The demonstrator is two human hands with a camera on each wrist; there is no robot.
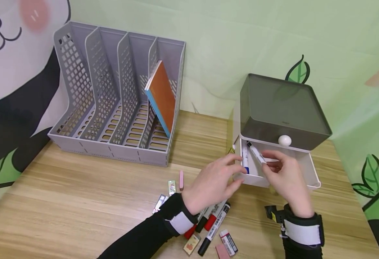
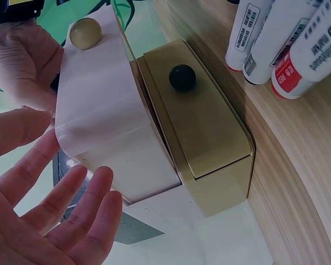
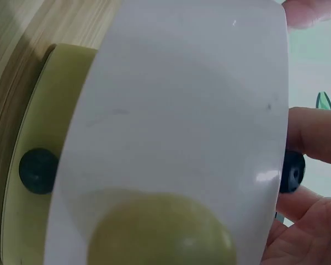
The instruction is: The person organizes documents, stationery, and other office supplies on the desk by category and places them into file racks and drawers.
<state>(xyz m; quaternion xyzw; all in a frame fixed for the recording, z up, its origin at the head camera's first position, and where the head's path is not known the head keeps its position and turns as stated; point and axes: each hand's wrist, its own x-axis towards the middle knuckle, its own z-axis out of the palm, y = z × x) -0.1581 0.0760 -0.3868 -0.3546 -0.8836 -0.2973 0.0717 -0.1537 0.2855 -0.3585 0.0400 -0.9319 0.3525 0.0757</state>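
Right hand (image 1: 286, 176) pinches a white, black-ended cylindrical marker (image 1: 256, 152)

The marker slants over the left part of an open white plastic drawer (image 1: 301, 158). The left hand (image 1: 213, 181), fingers loosely spread, is at the drawer's left front corner, beside a white, blue-ended marker (image 1: 245, 158) along its left edge. Red- and black-capped white markers (image 1: 218, 223) lie on the wooden counter (image 1: 79, 201).

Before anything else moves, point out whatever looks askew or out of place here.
The orange book with a blue edge leans sideways in the rightmost compartment of the grey plastic file rack, not standing straight. White markers with black or red caps lie jumbled beside small erasers on the wooden table.
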